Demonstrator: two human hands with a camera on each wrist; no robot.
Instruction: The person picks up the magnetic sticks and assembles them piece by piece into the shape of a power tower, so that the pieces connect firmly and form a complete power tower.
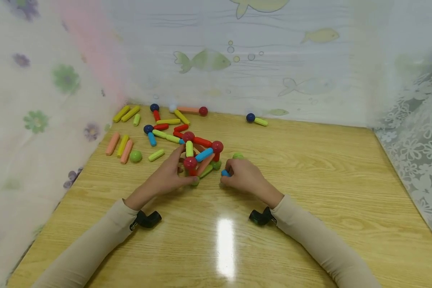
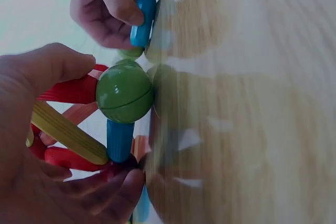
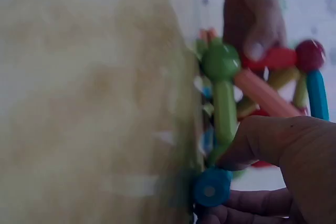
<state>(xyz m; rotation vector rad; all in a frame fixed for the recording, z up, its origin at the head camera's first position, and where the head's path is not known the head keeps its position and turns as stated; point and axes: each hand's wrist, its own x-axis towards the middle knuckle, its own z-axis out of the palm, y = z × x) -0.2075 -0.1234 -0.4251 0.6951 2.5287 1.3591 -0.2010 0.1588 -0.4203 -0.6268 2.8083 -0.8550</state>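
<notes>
My left hand [image 1: 167,175] holds a frame of magnetic rods and balls, its thumb and fingers around the near left side. Red balls [image 1: 190,163] sit at the frame's upper corners, joined by red, blue and light-green rods. Low on it are green balls; one green ball [image 2: 125,92] shows close to the tabletop in the left wrist view. Just right of the frame, my right hand [image 1: 245,176] pinches a short blue magnetic rod [image 2: 143,19] between thumb and fingers. In the right wrist view the rod's round end [image 3: 212,187] faces the camera, near the frame's light-green rod [image 3: 225,111].
Behind my right hand lies a green ball [image 1: 238,155]. Loose yellow rods [image 1: 121,113], salmon rods [image 1: 112,144] and another green ball [image 1: 136,156] lie to the left. Rods joined to dark-blue balls [image 1: 149,129] lie behind the frame; one such pair [image 1: 251,117] is farther right.
</notes>
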